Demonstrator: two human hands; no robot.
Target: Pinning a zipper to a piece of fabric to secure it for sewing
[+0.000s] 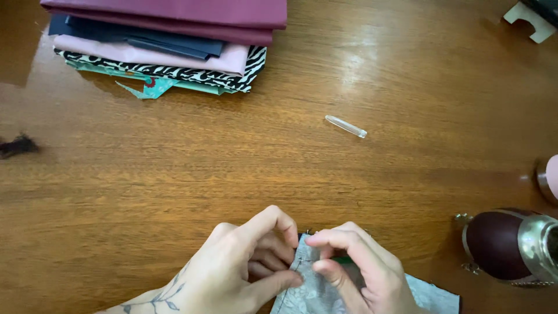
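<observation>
- Nearest, at the bottom edge, the left hand (pixel 244 264) pinches the grey patterned fabric piece (pixel 317 293) between thumb and curled fingers, at the cloth's upper left edge.
- Just beside it, almost touching, the right hand (pixel 357 267) grips the same top edge, fingers narrow and bent; a sliver of something green (pixel 344 260) shows under its fingers, too hidden to identify.
- The fabric lies flat on the wooden table (pixel 174 174), dark along its right border, and runs out of the picture below.
- Off to the right, near the table's edge, sits a maroon and silver rounded object (pixel 503 244), with a pink-topped one (pixel 549 177) just beyond it.
- Further out, well apart from the hands, a small clear plastic tube (pixel 346 126) lies alone.
- Farthest, top left, rests a stack of folded fabrics (pixel 168 43): burgundy, navy, pale pink, zebra print, teal.
</observation>
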